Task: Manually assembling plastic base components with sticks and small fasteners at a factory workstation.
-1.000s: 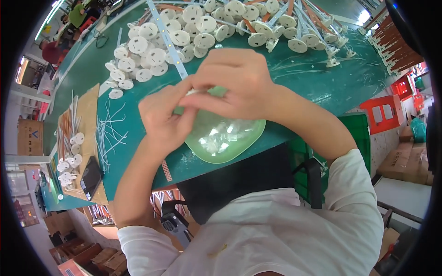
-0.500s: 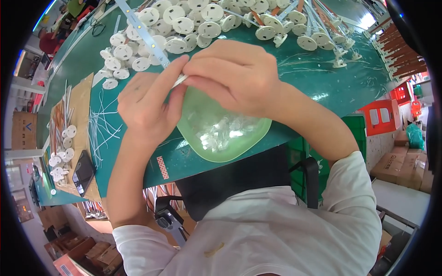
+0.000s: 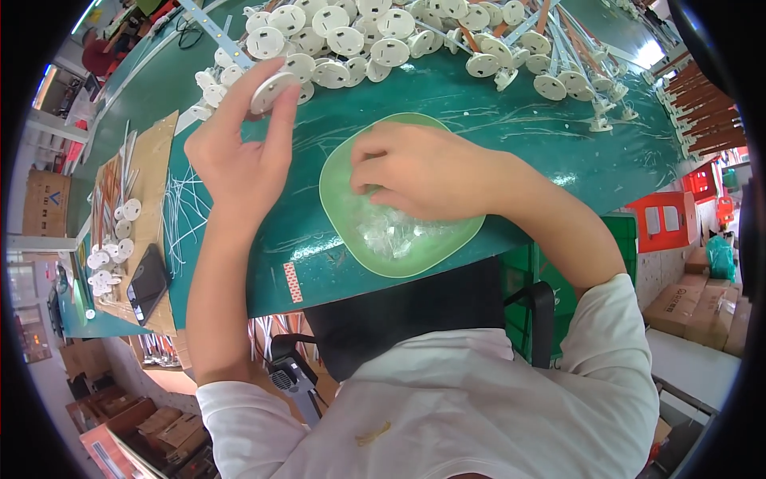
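Observation:
My left hand (image 3: 239,164) is raised at the left of the table and pinches a white round disc (image 3: 274,93) by its edge between thumb and fingers. A pale LED strip (image 3: 217,33) with small yellow dots runs from near the disc toward the upper left. Inside a light green bowl (image 3: 330,199), my right hand (image 3: 435,172) reaches down with its fingers curled. Small clear plastic pieces (image 3: 392,241) fill the bowl's bottom, just below those fingers. The right fingertips are partly hidden, so what they pinch does not show.
Many white discs with strips (image 3: 345,40) are heaped along the far side of the green table. At the left lie thin white wires (image 3: 183,215), a cardboard sheet (image 3: 163,152) and a dark phone (image 3: 148,283). A red-and-white patterned strip (image 3: 293,283) lies near the front edge.
My hands have parted. The left has moved up and left with the disc, now showing its face; the right has let go of it and dropped into the bowl.

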`<action>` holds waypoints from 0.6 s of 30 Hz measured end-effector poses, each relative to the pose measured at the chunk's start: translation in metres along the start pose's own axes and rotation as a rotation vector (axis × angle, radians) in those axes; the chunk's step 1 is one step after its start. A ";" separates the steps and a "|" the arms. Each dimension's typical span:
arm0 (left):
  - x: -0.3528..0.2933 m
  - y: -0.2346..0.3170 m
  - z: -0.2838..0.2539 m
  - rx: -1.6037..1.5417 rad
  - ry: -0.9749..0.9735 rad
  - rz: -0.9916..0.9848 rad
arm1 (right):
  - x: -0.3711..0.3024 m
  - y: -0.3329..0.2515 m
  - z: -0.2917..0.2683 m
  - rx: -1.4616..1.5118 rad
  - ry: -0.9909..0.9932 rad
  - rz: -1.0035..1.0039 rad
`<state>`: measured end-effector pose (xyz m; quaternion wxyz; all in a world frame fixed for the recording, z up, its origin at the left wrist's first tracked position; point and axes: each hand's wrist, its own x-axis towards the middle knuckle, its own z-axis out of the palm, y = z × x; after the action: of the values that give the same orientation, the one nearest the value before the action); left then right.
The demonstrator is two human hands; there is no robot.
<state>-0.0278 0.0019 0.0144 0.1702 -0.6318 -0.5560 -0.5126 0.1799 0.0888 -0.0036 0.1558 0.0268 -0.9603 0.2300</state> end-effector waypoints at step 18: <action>-0.007 0.025 0.001 -0.543 -0.207 -0.451 | 0.009 -0.008 -0.018 0.097 0.292 0.073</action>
<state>-0.0044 -0.0093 0.0168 -0.1781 -0.5641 -0.5394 -0.5993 0.1779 0.0900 0.0175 0.2838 -0.0343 -0.9156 0.2829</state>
